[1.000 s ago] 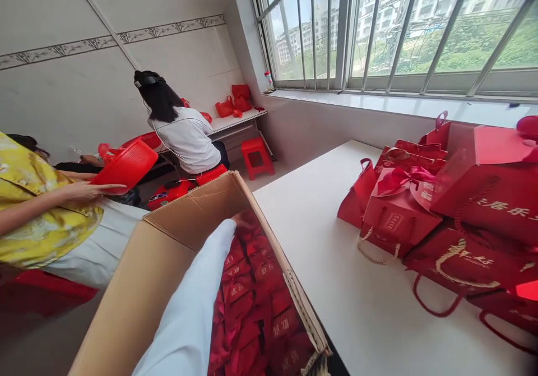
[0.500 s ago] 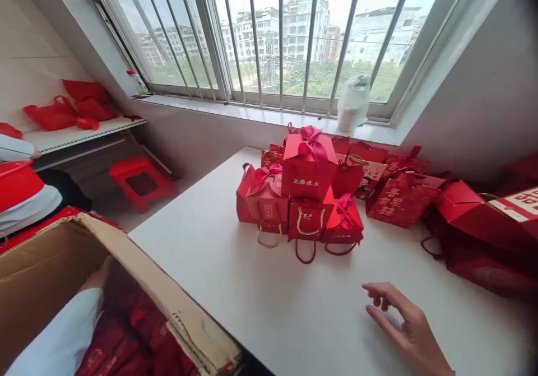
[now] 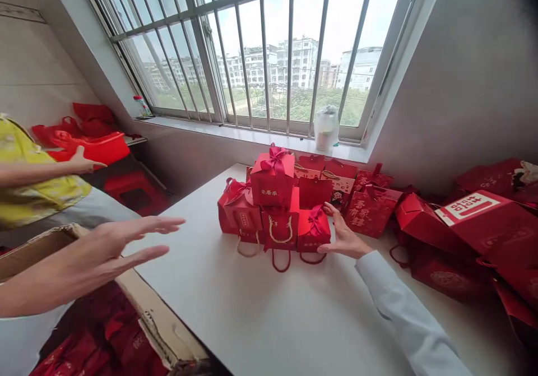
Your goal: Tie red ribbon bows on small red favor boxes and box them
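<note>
My left hand (image 3: 121, 244) hovers open, fingers stretched flat, above the near corner of the cardboard box (image 3: 145, 314) and holds nothing. My right hand (image 3: 342, 237) lies with spread fingers against the right side of a small red gift box with a bow (image 3: 313, 230). That box belongs to a stacked cluster of red gift boxes and bags on the white table (image 3: 260, 314), with one ribboned box (image 3: 272, 182) on top. Red packets (image 3: 96, 342) fill the cardboard box.
More red bags and boxes (image 3: 462, 224) are heaped at the right against the wall. A plastic jar (image 3: 327, 129) stands on the windowsill. At the left, a person in yellow (image 3: 29, 191) holds a red basket (image 3: 101, 147); a red stool (image 3: 134, 194) stands behind.
My left hand has come up out of the cardboard box, now open over its corner. My right hand has moved forward from the bare table to the small bowed box. The view swung right.
</note>
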### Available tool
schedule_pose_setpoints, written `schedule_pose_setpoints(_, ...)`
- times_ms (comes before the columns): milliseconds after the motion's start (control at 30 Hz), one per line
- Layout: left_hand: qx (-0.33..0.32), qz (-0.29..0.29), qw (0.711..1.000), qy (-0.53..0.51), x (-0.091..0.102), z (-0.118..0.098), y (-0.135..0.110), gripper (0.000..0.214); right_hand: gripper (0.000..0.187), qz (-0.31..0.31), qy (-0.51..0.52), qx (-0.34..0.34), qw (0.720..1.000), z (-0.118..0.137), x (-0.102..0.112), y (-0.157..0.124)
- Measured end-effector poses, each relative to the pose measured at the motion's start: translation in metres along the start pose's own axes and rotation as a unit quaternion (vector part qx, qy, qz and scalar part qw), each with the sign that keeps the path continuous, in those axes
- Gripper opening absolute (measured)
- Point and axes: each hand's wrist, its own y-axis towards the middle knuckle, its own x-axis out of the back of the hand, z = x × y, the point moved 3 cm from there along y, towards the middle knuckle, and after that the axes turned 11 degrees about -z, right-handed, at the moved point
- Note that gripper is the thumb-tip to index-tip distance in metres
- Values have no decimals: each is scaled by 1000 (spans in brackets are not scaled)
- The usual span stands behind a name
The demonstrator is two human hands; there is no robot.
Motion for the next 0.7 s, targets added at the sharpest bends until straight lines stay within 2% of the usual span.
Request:
schedule_pose_setpoints(67, -127, 144, 981, -9, -23, -48, 11, 50, 116, 8, 12, 0, 1000, -9, -3, 4)
schedule_pose_setpoints(133, -233, 244, 940, -56, -46, -104, 18, 44, 112, 2, 17, -3, 1000, -11, -4, 5)
schedule_pose_setpoints(233, -324, 278, 903, -50, -73, -180, 37, 41, 104, -34, 5, -16, 999, -2, 1, 0)
schedule_pose_setpoints(333, -320, 310, 895, -10, -92, -229, 66, 27, 99, -94, -22, -46, 994, 16, 9, -16)
schedule_pose_setpoints(400, -305, 290, 907, 2, -102, -247, 85, 19, 96, -152, -50, -82, 984, 30, 16, -35)
schedule_pose_setpoints(500, -245, 186, 950, -47, -124, -256, 99, 16, 95, -246, -98, -149, 953, 54, 23, -77)
schedule_pose_setpoints(567, -189, 128, 968, -104, -148, -252, 90, 16, 95, -283, -122, -192, 932, 71, 23, -109)
schedule_pose_setpoints(600, -172, 118, 970, -121, -162, -248, 81, 17, 95, -293, -132, -213, 923, 79, 23, -124)
schedule_pose_setpoints(700, -150, 134, 968, -147, -201, -234, 42, 18, 101, -282, -105, -244, 922, 99, 27, -158)
